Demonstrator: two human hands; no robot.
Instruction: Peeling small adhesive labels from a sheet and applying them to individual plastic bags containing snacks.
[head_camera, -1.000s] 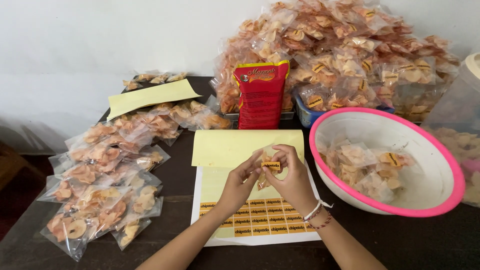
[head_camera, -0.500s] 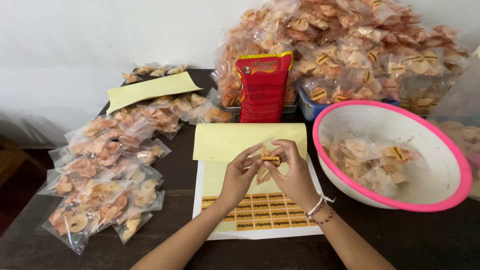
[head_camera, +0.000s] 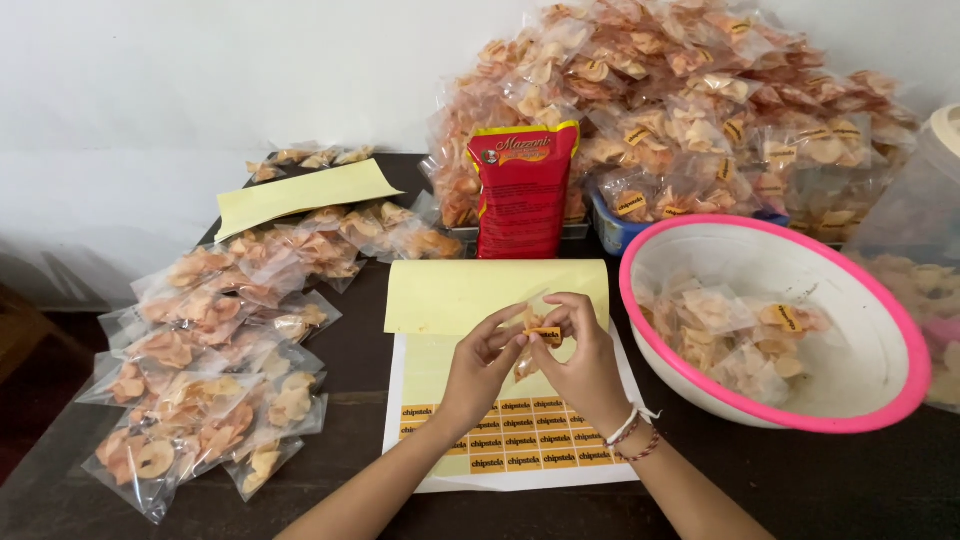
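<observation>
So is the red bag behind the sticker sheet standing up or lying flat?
Standing upright: the red bag leans against the pile of packets.

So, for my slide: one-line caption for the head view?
Both hands press a sticker onto a small chip packet above a label sheet.

Pink-rimmed bowl (head_camera: 690, 390) blocks the right, snack packets (head_camera: 215, 350) crowd left, dark tabletop (head_camera: 355, 335) between

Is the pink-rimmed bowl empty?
No, the pink-rimmed bowl holds several clear snack packets, some with yellow stickers, right of both hands.
</observation>
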